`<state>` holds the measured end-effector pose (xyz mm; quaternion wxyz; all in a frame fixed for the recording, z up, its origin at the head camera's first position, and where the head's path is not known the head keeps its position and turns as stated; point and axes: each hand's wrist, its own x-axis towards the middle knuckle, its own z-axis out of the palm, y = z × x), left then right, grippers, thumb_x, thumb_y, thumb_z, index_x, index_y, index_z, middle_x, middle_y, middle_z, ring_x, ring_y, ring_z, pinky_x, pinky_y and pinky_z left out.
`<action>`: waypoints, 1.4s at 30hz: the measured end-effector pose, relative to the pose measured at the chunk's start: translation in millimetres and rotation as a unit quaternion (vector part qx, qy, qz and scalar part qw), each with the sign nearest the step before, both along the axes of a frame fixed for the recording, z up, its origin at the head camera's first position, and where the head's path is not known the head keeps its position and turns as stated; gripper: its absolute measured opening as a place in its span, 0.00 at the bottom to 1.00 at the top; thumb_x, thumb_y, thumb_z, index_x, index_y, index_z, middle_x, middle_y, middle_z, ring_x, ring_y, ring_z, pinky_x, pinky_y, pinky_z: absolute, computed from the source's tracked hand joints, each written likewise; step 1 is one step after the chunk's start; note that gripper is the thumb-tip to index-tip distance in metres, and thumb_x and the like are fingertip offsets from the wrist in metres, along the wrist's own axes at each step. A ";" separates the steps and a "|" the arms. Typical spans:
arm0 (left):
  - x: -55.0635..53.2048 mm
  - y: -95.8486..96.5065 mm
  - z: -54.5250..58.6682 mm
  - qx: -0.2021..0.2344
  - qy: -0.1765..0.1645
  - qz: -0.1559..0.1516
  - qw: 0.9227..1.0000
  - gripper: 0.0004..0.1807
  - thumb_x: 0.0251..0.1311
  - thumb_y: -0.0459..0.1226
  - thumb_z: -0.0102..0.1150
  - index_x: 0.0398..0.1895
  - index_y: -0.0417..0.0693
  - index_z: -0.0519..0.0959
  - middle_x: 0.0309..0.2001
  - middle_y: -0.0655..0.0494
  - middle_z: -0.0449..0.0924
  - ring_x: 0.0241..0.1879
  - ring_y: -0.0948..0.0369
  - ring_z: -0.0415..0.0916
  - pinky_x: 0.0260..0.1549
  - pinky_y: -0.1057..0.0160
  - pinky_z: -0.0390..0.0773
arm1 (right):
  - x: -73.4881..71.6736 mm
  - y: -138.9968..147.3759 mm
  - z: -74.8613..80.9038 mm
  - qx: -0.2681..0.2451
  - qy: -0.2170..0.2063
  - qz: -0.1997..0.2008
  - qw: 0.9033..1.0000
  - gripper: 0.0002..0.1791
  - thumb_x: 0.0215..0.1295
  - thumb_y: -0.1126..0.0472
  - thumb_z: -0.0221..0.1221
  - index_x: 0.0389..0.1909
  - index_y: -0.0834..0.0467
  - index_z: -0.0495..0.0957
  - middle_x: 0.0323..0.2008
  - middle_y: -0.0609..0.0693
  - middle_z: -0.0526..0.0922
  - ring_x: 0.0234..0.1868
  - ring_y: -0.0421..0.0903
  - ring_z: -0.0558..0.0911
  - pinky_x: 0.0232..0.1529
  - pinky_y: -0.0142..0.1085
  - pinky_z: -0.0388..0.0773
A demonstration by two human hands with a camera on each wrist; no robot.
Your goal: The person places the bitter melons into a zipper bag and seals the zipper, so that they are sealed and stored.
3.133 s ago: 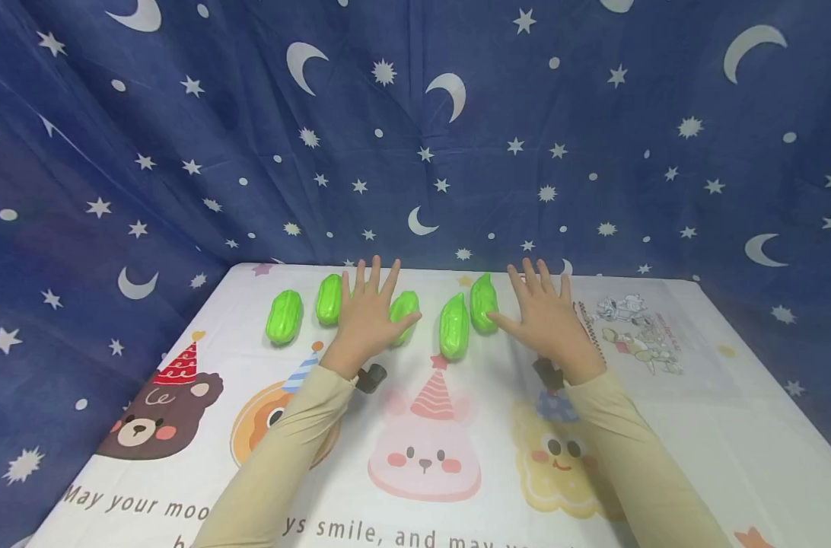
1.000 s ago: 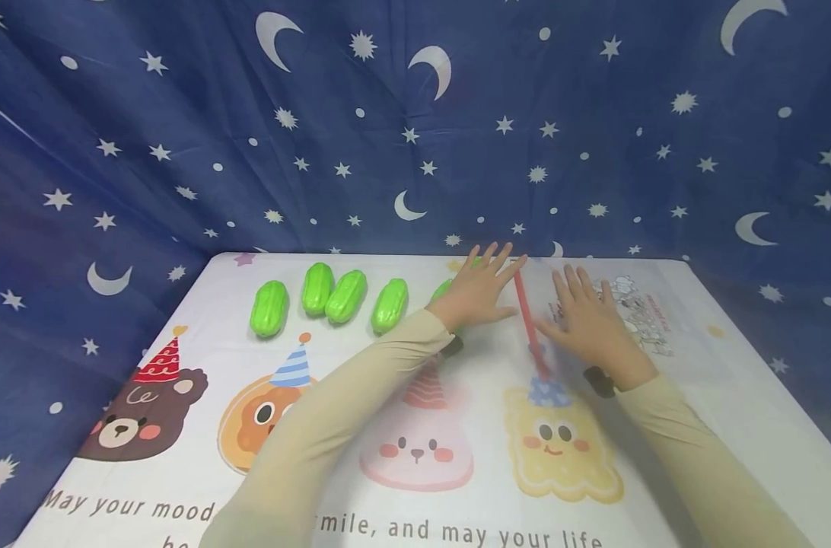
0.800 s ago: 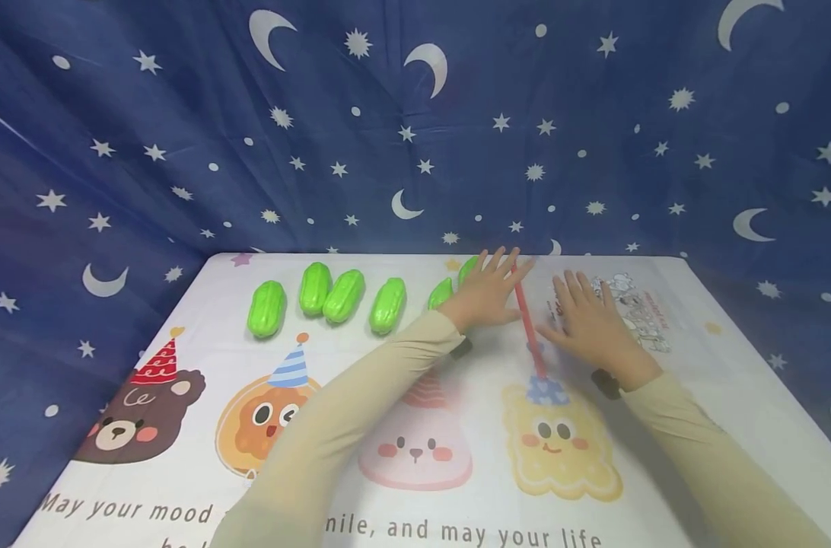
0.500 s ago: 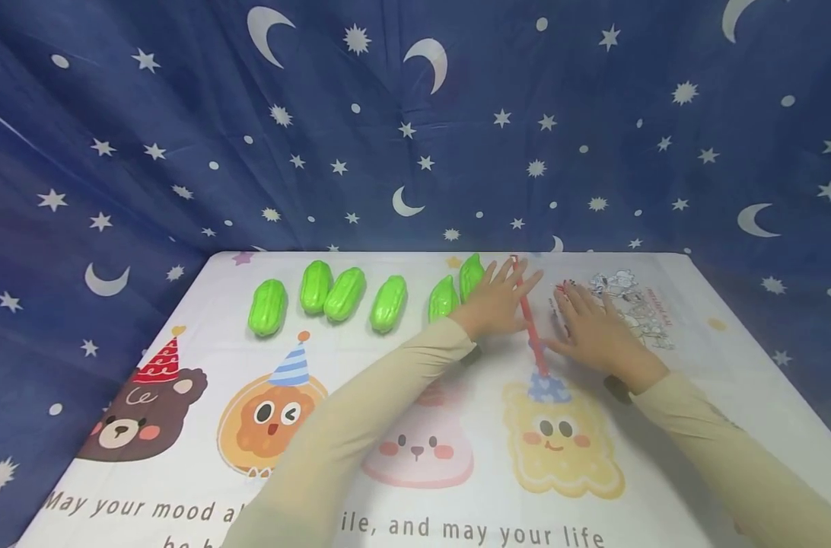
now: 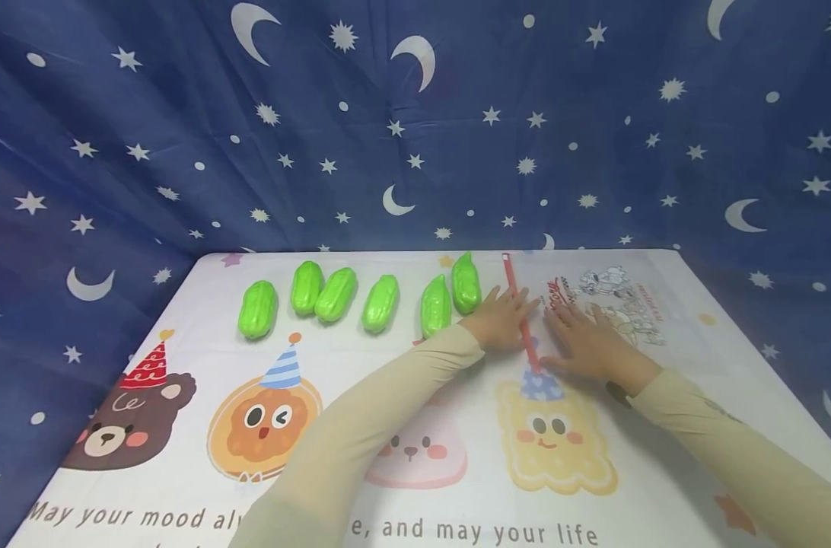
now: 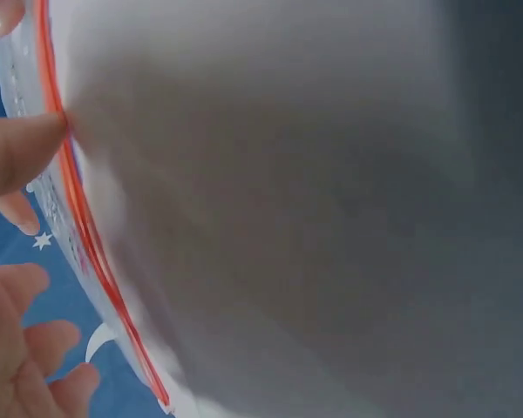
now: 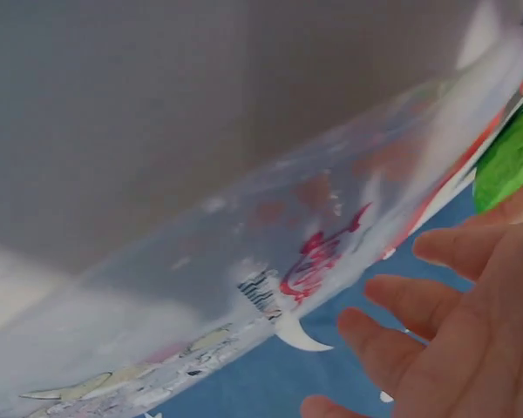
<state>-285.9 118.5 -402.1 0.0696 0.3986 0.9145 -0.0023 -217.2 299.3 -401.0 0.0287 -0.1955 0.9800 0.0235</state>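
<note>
A clear zip bag (image 5: 686, 301) with cartoon prints lies flat at the right of the table, its red zip strip (image 5: 529, 342) along the left edge. My left hand (image 5: 501, 318) reaches over that strip with fingers spread. In the left wrist view a thumb (image 6: 22, 150) touches the red zip strip (image 6: 96, 248). My right hand (image 5: 589, 344) rests its loose fingers on the printed part of the bag, near the strip's front end. Its fingers (image 7: 418, 305) are spread in the right wrist view, over the bag (image 7: 235, 235). Neither hand grips anything.
Several glossy green vegetable-like toys lie in a loose row left of the bag. One green toy (image 5: 466, 283) lies right beside my left hand, another green toy (image 5: 436, 306) a bit further left. A blue star-patterned curtain (image 5: 415, 137) hangs behind the table (image 5: 361, 502).
Both hands have moved right from over the green toys and bag edge, then come down to the bag. The red zip strip shows between them. The green toys stay put.
</note>
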 end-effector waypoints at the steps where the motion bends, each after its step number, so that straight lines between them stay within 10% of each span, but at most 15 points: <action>1: 0.4 0.2 -0.5 -0.010 0.002 -0.001 1.000 0.37 0.66 0.57 0.39 0.74 0.56 0.48 0.75 0.51 0.44 0.75 0.54 0.43 0.73 0.52 0.42 | 0.5 0.4 -1.0 0.000 -0.003 -0.001 1.000 0.45 0.61 0.36 0.52 0.69 0.64 0.57 0.69 0.67 0.58 0.69 0.67 0.56 0.66 0.67 0.46; 21: 22.5 2.6 -2.1 -0.086 -0.028 -0.079 0.993 0.35 0.63 0.53 0.45 0.73 0.60 0.52 0.75 0.57 0.48 0.74 0.58 0.44 0.74 0.55 0.42 | 16.7 10.6 -9.1 -0.006 -0.028 -0.004 1.000 0.48 0.62 0.33 0.48 0.68 0.68 0.56 0.68 0.68 0.57 0.70 0.66 0.56 0.67 0.67 0.41; 30: 10.8 5.1 4.5 0.003 0.041 -0.104 0.994 0.21 0.66 0.42 0.48 0.62 0.54 0.70 0.62 0.54 0.71 0.64 0.57 0.66 0.69 0.59 0.59 | 22.9 10.8 -8.7 -0.015 -0.048 -0.011 0.999 0.49 0.62 0.31 0.46 0.68 0.68 0.56 0.69 0.68 0.56 0.70 0.65 0.55 0.67 0.64 0.50; 42: -4.7 25.5 5.2 -0.051 0.137 -0.196 0.970 0.19 0.58 0.40 0.58 0.55 0.58 0.76 0.57 0.59 0.76 0.59 0.60 0.70 0.67 0.60 0.60 | 25.4 4.6 -7.0 -0.020 -0.046 -0.002 0.999 0.47 0.62 0.35 0.49 0.70 0.66 0.53 0.70 0.66 0.56 0.70 0.63 0.57 0.66 0.62 0.55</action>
